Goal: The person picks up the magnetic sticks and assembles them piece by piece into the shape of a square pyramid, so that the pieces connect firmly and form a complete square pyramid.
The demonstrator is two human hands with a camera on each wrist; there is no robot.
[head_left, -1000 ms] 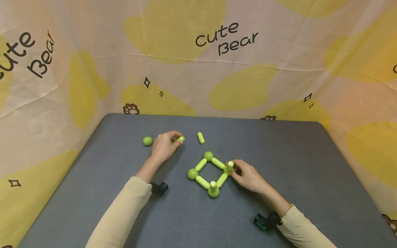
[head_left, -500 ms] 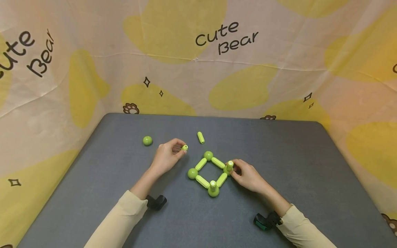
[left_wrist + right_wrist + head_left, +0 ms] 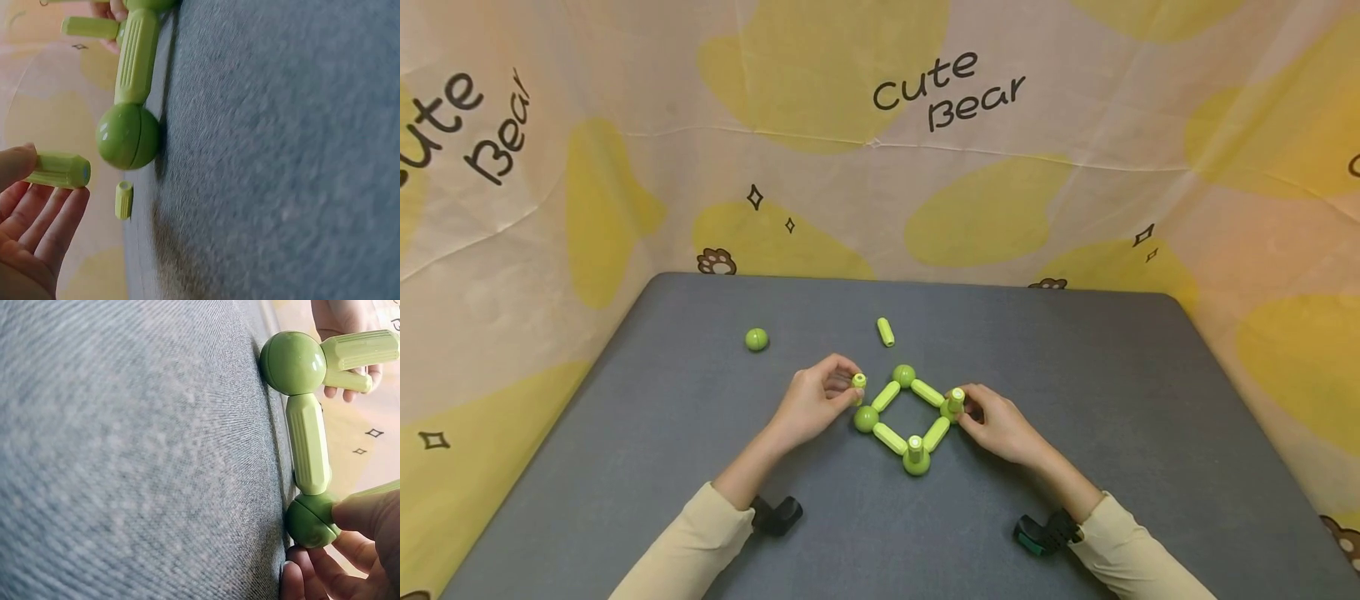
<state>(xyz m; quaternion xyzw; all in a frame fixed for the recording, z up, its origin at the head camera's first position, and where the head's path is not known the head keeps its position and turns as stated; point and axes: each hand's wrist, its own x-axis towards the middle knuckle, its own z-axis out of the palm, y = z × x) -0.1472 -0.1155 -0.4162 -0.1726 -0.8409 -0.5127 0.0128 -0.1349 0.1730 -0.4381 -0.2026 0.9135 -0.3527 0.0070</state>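
Note:
Between thumb and fingers, my left hand (image 3: 811,402) pinches a light green ribbed rod (image 3: 59,170), upright in the head view. Its lower end is close over the left ball (image 3: 866,419) of a square frame made from green balls joined by rods. Thumb and fingers of my right hand (image 3: 1002,429) grip the frame's right ball (image 3: 311,522), from which a rod (image 3: 957,398) stands up. Another upright rod (image 3: 915,447) rises from the front ball (image 3: 916,464). The back ball (image 3: 904,376) carries no upright rod.
A loose green ball (image 3: 757,339) lies at the back left of the grey table (image 3: 1075,350). One loose rod (image 3: 886,332) rests behind the frame. A patterned cloth (image 3: 820,100) surrounds the table's back and sides.
My left hand has moved right and toward the frame with its rod, which has turned from lying sideways to upright. My right hand has stayed at the right ball.

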